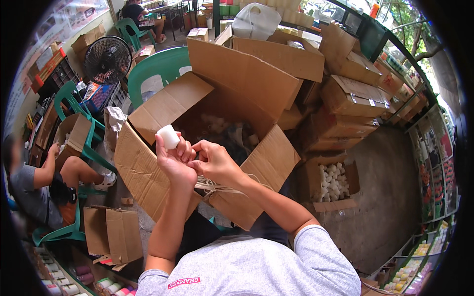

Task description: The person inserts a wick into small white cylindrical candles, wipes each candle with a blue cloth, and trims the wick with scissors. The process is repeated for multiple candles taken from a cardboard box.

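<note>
A short white cylinder that looks like a candle (169, 137) is held upright between the thumb and fingers of my left hand (176, 163), palm turned up. My right hand (216, 160) is closed in a pinch against the left fingers, and whatever lies in its fingertips is too small to make out. Both hands are over the near side of a large open cardboard box (242, 79). Thin pale strings (210, 186) lie across its near flaps, below my wrists. Inside the box are whitish pieces and plastic, partly in shadow.
A smaller box of white pieces (333, 182) stands on the floor to the right. Stacked cartons (340, 118) rise behind it. At the left, a seated person (37, 182) reaches into another box (74, 133). A black fan (107, 60) and green chair (158, 69) stand beyond.
</note>
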The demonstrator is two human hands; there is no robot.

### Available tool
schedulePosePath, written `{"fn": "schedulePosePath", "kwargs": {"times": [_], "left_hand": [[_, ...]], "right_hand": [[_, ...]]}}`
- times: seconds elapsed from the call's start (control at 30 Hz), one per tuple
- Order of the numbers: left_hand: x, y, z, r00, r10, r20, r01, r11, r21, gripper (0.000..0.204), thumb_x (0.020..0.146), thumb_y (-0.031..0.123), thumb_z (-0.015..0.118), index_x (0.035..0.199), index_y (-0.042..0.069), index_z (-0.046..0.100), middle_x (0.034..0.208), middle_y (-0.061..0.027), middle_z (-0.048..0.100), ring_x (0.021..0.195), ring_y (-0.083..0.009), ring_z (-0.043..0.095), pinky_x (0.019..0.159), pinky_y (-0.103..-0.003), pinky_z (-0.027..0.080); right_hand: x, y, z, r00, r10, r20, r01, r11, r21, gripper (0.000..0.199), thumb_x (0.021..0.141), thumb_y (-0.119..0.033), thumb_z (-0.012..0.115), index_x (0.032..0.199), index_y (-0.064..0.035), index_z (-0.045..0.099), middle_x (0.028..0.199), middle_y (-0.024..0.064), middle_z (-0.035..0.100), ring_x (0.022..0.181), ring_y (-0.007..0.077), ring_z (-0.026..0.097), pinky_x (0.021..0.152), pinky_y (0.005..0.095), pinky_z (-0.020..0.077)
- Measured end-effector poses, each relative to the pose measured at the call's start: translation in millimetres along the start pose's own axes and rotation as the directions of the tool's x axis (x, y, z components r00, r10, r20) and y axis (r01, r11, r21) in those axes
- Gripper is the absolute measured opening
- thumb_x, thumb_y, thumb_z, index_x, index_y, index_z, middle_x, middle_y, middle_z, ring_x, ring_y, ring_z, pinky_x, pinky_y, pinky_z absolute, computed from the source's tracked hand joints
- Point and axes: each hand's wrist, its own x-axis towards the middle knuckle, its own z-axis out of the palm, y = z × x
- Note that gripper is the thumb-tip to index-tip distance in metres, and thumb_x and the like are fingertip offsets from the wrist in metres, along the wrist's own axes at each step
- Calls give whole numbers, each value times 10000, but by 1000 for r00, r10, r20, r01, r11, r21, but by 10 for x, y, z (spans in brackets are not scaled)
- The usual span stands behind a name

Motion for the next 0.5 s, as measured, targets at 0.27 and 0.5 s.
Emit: {"fn": "schedulePosePath", "kwargs": {"times": [0.27, 0.5], "left_hand": [[120, 195, -127, 952, -298, 73, 306, 942, -140, 547, 924, 548, 568, 1149, 49, 576, 845, -37, 577, 723, -155, 523, 689, -319, 436], [-96, 284, -20, 825, -550, 128, 565, 802, -192, 472, 989, 453, 497, 1290, 92, 533, 1088, -87, 640, 920, -196, 609, 864, -415, 485]], "right_hand": [[-195, -26, -230, 992, -109, -68, 107, 994, -38, 39, 864, 7, 668, 898, 19, 653, 718, 25, 634, 637, 59, 574, 549, 239, 460], [-268, -270, -157, 941, -208, -266, 213, 977, -9, 84, 887, -38, 666, 875, 34, 624, 730, 78, 635, 610, 82, 556, 533, 261, 443]]}}
